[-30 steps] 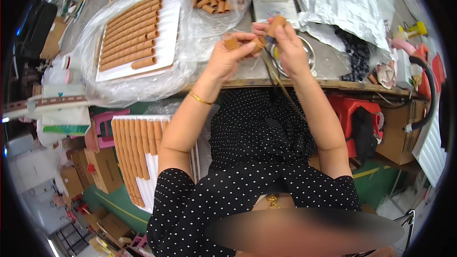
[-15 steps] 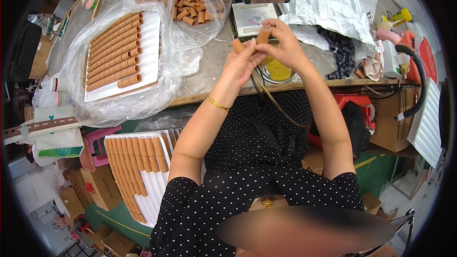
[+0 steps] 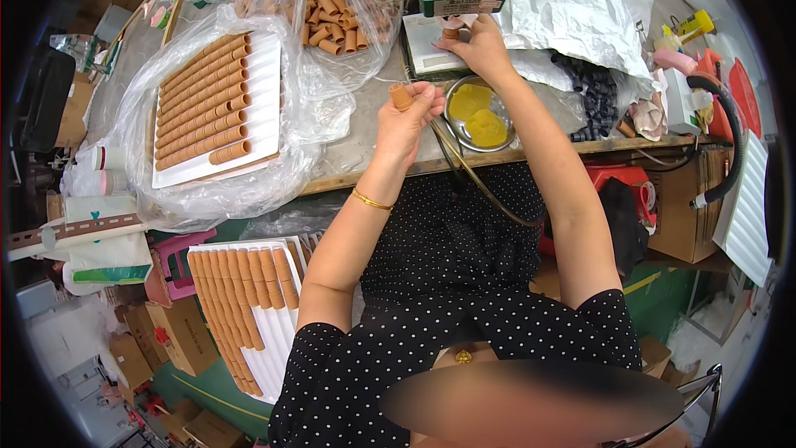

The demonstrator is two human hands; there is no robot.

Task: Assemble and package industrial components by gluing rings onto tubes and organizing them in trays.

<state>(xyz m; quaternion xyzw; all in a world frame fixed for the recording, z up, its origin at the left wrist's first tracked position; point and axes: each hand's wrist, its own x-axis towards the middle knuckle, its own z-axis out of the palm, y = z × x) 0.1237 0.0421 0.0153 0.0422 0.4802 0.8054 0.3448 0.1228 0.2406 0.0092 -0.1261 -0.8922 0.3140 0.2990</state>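
L hand point(image 3: 408, 120): closed round small brown tube point(image 3: 400, 96), upright, above bench edge. R hand point(image 3: 474, 46): fingertips pinch 2nd tube piece point(image 3: 450, 33) over white scale point(image 3: 431, 46), behind metal dish point(image 3: 479, 114) w/ yellow paste.

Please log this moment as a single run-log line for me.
left hand: holds brown tube | right hand: holds small brown piece over white scale | metal dish: yellow paste

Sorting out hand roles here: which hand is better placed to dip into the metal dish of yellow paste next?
Right, probably. The right hand hovers just beyond the metal dish at the small scale; the left hand is beside the dish but shut on a brown tube.
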